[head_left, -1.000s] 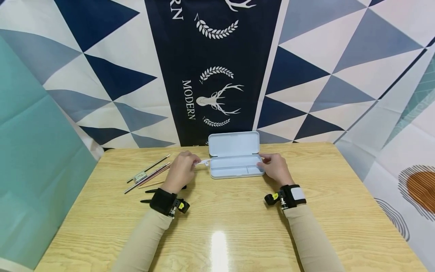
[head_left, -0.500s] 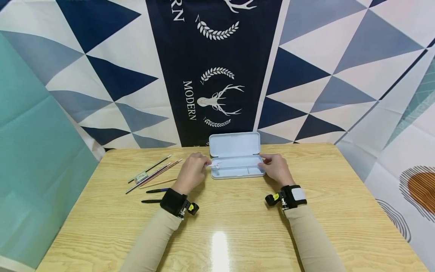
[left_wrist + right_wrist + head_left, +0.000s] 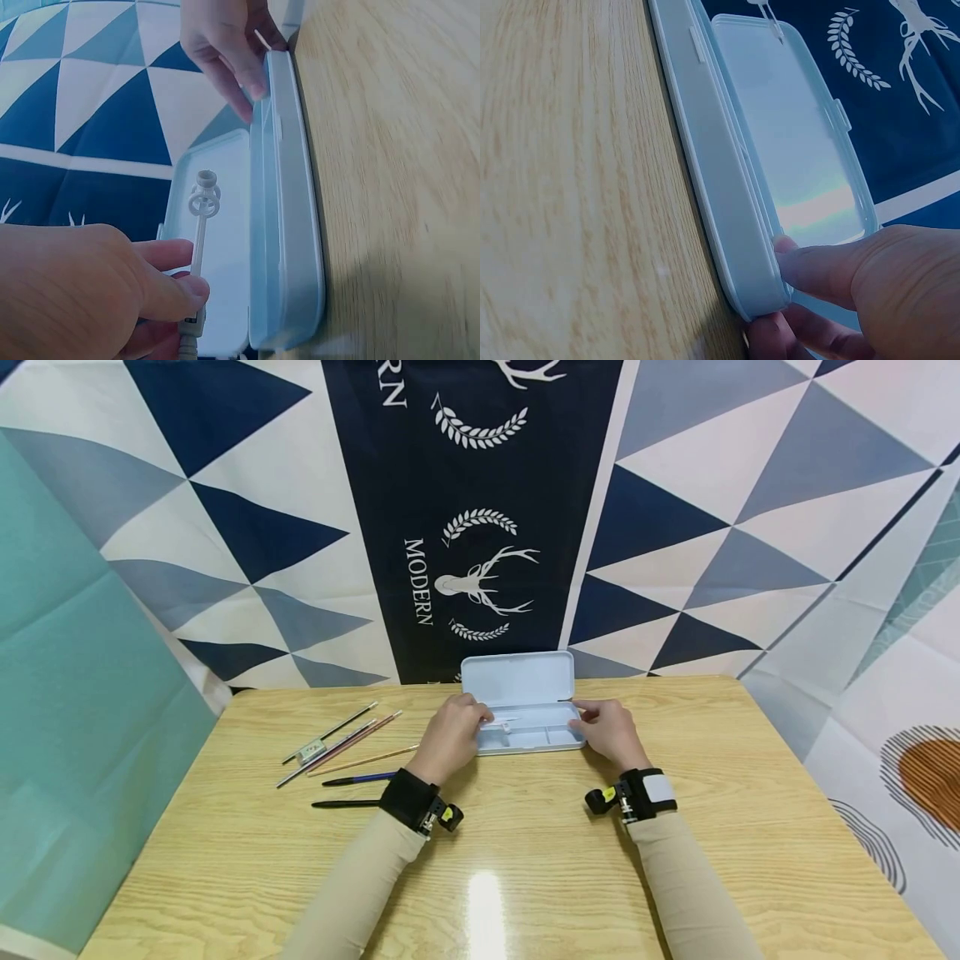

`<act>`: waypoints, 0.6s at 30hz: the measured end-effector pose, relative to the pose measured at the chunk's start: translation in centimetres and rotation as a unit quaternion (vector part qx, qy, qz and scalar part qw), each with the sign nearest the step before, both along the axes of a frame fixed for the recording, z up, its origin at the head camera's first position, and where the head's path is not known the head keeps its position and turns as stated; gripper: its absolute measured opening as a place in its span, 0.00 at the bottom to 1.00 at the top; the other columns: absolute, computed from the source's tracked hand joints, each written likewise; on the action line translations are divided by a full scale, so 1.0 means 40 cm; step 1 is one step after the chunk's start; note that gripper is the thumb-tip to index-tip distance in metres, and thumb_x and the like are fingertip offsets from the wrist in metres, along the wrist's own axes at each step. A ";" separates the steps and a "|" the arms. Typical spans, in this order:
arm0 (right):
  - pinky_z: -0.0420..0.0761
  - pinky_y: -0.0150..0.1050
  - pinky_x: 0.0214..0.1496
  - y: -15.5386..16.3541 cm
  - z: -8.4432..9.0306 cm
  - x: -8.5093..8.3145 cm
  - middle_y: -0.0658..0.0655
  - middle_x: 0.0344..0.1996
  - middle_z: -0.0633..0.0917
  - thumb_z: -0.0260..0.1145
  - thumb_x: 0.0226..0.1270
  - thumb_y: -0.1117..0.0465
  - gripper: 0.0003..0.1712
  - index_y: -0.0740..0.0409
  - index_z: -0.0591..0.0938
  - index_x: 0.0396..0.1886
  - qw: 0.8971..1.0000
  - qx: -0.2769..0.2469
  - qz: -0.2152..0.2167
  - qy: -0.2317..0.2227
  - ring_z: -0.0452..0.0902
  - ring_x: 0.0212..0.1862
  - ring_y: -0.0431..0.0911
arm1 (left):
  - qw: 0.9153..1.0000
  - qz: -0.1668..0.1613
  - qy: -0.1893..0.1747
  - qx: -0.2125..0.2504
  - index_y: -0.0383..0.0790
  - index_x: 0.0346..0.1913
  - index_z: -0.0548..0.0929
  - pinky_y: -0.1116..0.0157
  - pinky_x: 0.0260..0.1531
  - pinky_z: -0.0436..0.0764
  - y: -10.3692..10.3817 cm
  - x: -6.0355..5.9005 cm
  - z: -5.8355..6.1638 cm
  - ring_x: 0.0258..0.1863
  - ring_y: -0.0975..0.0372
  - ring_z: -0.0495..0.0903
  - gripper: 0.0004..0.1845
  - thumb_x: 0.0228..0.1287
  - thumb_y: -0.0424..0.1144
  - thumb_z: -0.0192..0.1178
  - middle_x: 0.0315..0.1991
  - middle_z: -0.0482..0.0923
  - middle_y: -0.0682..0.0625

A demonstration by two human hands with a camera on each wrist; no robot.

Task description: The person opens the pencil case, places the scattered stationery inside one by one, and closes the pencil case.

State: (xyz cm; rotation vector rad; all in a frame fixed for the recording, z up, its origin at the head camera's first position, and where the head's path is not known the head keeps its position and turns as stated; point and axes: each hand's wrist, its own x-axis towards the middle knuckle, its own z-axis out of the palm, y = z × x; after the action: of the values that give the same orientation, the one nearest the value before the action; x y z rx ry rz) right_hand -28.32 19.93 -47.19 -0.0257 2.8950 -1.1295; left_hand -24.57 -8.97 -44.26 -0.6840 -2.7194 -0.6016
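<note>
One wooden desk carries one pale blue pencil case, lid raised, standing just before the patterned backdrop. Left of the case lie about six pens and pencils, loosely fanned. The left hand reaches over the case's left end, pinching one white stick above the tray. The right hand grips the case's right end, fingers curled.

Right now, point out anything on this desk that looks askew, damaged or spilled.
Nothing stands out. The pencil case lies open and intact, steadied by the right hand, while the left hand pinches a white pen over it. The loose pencils and pens lie scattered, unbroken.
</note>
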 end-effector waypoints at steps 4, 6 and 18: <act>0.82 0.43 0.52 0.001 0.000 -0.001 0.73 0.59 0.90 0.71 0.82 0.61 0.27 0.63 0.84 0.76 1.000 0.003 0.001 0.003 0.85 0.54 0.59 | 1.000 -0.010 0.001 -0.010 0.36 0.50 0.96 0.55 0.54 0.91 0.020 -0.005 0.003 0.48 0.49 0.89 0.17 0.66 0.17 0.68 0.45 0.92 0.41; 0.82 0.44 0.53 0.001 0.000 -0.001 0.73 0.59 0.90 0.71 0.82 0.61 0.27 0.63 0.83 0.76 1.000 0.004 0.001 0.002 0.85 0.54 0.59 | 1.000 -0.013 0.000 -0.011 0.36 0.50 0.96 0.55 0.55 0.91 0.028 -0.007 0.003 0.49 0.49 0.89 0.17 0.66 0.16 0.67 0.45 0.92 0.41; 0.83 0.48 0.55 -0.001 -0.001 -0.004 0.73 0.60 0.89 0.71 0.82 0.61 0.27 0.63 0.83 0.76 1.000 0.005 -0.003 -0.004 0.85 0.55 0.60 | 0.999 -0.033 0.041 0.011 0.40 0.48 0.96 0.59 0.50 0.90 0.028 -0.068 -0.122 0.47 0.55 0.88 0.20 0.58 0.17 0.68 0.42 0.91 0.46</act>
State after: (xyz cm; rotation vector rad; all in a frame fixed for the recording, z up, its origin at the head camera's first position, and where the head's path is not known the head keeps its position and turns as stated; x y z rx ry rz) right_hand -28.47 19.90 -47.23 -0.0128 2.8958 -1.1147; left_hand -27.28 -7.87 -49.15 -0.7792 -2.6199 -0.6049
